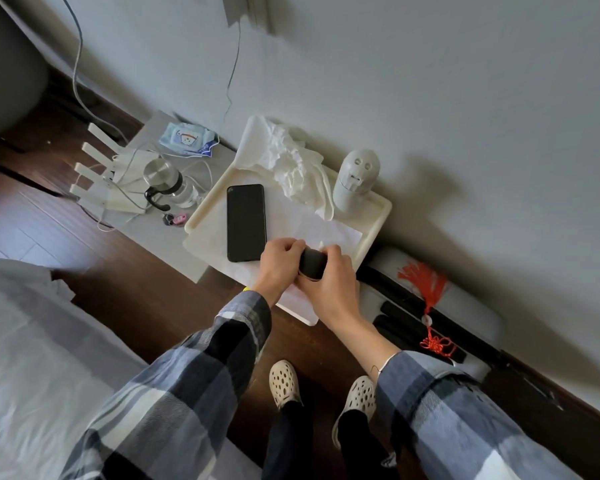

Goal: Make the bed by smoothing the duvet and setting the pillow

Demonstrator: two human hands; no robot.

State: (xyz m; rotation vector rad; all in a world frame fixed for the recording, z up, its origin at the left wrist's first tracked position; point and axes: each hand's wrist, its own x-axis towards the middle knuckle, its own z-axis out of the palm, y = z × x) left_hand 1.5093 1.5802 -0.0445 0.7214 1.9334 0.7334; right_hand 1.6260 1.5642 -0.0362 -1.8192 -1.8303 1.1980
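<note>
Both hands meet over a white tray table (378, 216) by the wall. My left hand (279, 265) and my right hand (333, 285) together grip a small black device (313, 262) between the fingers. The bed's white duvet (25, 368) lies at the lower left, behind my left sleeve, and a pale corner of bedding (18, 275) sticks out above it. No pillow shows in this view.
On the tray lie a black phone (246, 222), white paper, crumpled white cloth (288, 161) and a grey skull-faced figure (355, 183). A low grey table holds a router (101, 174), kettle (163, 185) and wipes. A suitcase with a red tassel (426, 285) lies at the right wall.
</note>
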